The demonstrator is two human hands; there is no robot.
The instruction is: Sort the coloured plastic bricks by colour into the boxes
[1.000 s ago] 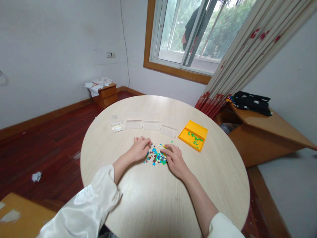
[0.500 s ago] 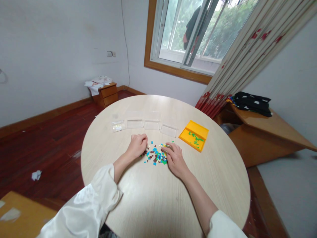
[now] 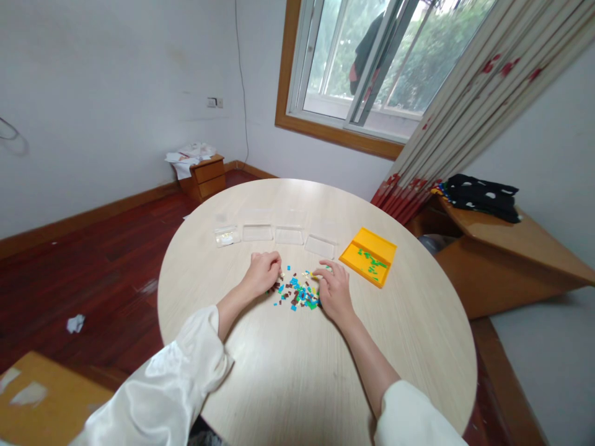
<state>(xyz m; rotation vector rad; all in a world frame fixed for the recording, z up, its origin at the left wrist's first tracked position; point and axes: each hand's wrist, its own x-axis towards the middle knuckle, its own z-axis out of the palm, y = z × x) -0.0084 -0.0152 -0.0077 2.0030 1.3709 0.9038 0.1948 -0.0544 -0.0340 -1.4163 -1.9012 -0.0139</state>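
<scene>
A loose pile of small building bricks (image 3: 297,295), blue, brown, green, yellow and white, lies on the round table (image 3: 288,371). My left hand (image 3: 263,272) rests at the pile's left edge with its fingers curled closed; whatever may be in them is hidden. On the opposite side, my right hand (image 3: 335,291) is held over the right edge, fingers apart and partly bent, with nothing visible in them. Beyond it to the right, an open yellow case (image 3: 360,272) holds several green bricks (image 3: 372,262) in its near half.
Behind the pile stand clear plastic boxes in a row: a left one (image 3: 227,236) with pale pieces in it, then a second (image 3: 257,233), a third (image 3: 289,236) and a right one (image 3: 320,246). A wooden cabinet (image 3: 520,266) with dark cloth on top is right of the table.
The whole view has shifted slightly, so things appear farther right. My right hand has drawn a little away from the pile, to the right. My left hand stays at the pile's left edge.
</scene>
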